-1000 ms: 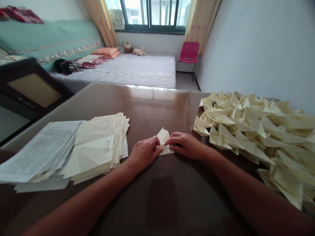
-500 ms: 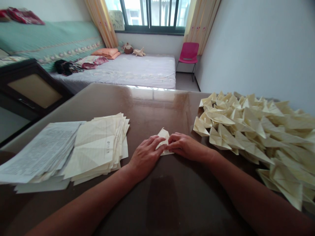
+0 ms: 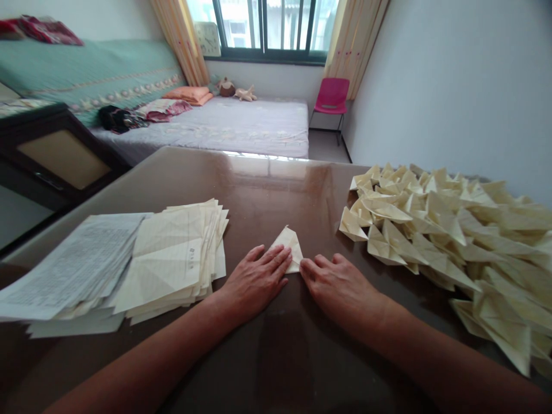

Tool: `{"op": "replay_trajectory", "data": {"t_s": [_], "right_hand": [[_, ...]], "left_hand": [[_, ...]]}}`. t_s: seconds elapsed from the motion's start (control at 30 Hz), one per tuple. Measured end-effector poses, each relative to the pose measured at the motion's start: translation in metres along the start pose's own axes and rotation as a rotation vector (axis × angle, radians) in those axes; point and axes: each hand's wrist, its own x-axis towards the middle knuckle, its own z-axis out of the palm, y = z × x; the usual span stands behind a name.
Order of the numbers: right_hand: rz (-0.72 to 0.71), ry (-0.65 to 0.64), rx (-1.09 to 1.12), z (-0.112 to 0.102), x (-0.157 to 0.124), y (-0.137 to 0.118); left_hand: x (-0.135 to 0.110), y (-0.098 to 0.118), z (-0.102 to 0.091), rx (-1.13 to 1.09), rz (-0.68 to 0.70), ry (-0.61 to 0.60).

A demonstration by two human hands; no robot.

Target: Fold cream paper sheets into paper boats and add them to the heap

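A small cream folded paper piece (image 3: pixel 290 244) lies on the glossy brown table (image 3: pixel 259 184) in front of me. My left hand (image 3: pixel 256 280) lies flat with fingers stretched out, its fingertips pressing on the piece's left side. My right hand (image 3: pixel 340 284) rests flat beside it, fingers extended, its fingertips touching the piece's lower right edge. Neither hand grips anything.
A stack of creased flat sheets (image 3: pixel 172 259) sits to the left, with printed pages (image 3: pixel 69 267) beside it. A large heap of folded cream paper shapes (image 3: pixel 452 241) fills the table's right side. Beyond the table are a bed (image 3: pixel 224 121), a pink chair (image 3: pixel 330 98) and a window.
Both hands went from pinching the folded piece with curled fingers to lying flat on the table, drawn back toward me. The piece now lies flatter and more exposed.
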Motion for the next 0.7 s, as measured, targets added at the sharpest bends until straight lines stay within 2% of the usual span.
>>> {"op": "replay_trajectory", "data": {"t_s": [0.13,0.23,0.37,0.43,0.5,0.57,0.7], "right_hand": [[0.026,0.024,0.003,0.005,-0.001,-0.009],[0.018,0.022,0.024,0.002,0.0,-0.008],[-0.008,-0.004,0.106,-0.009,0.006,0.017],[0.074,0.056,0.14,-0.009,0.013,0.032],[0.185,0.211,0.177,-0.001,0.021,0.045],[0.174,0.329,0.231,0.013,0.03,0.053],[0.054,0.351,0.349,0.041,0.043,0.058]], "left_hand": [[0.001,-0.002,0.001,0.005,0.004,-0.004],[0.002,-0.004,0.002,0.012,0.011,-0.002],[0.004,-0.008,0.0,0.001,0.041,-0.004],[0.004,-0.012,-0.003,-0.003,0.074,-0.003],[0.004,-0.018,-0.006,0.0,0.12,0.012],[0.004,-0.023,-0.01,0.004,0.16,0.042],[0.006,-0.026,-0.016,-0.002,0.121,0.063]]}}
